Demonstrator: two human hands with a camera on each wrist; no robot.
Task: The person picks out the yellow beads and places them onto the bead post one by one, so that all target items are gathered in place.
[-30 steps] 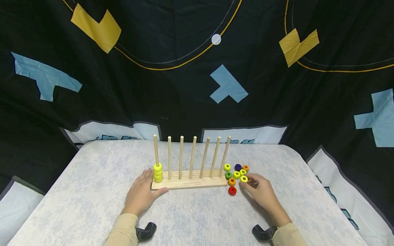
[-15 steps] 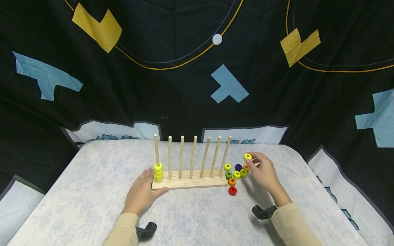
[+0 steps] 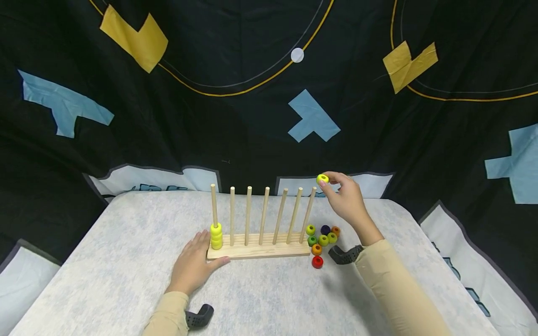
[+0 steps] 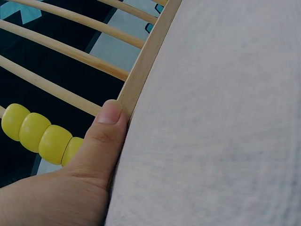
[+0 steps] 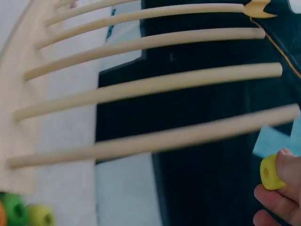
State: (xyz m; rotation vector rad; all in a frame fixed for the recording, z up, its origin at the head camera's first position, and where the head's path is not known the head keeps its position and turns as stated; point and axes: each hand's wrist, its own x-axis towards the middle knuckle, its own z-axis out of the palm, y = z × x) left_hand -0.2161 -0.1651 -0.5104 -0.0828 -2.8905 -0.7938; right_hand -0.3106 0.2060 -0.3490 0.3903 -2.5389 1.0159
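Note:
A wooden peg rack [image 3: 260, 252] stands on the table, its seven or so upright pegs in one row. Several yellow beads [image 3: 216, 236] are stacked on the leftmost peg [image 4: 51, 89]. My left hand [image 3: 193, 263] rests against the rack's left end, fingers straight along the side and thumb on the front edge. Up near the top of the rightmost peg [image 5: 155, 139], my right hand [image 3: 346, 200] pinches a yellow bead [image 5: 271, 173] between thumb and fingers. The bead is off the peg, a little right of its tip, and its hole shows.
Right of the rack lie loose beads: a red one [image 3: 317, 262], orange ones [image 3: 316, 249], a green one [image 3: 312, 240], a dark purple one [image 3: 325, 229] and yellowish ones [image 3: 323, 240]. A black cloth [image 3: 235, 130] hangs behind the pale table [image 3: 260, 298].
My right hand has lifted the yellow bead from among the loose beads, then carried it up and left toward the rightmost peg's top. The left hand has stayed in place.

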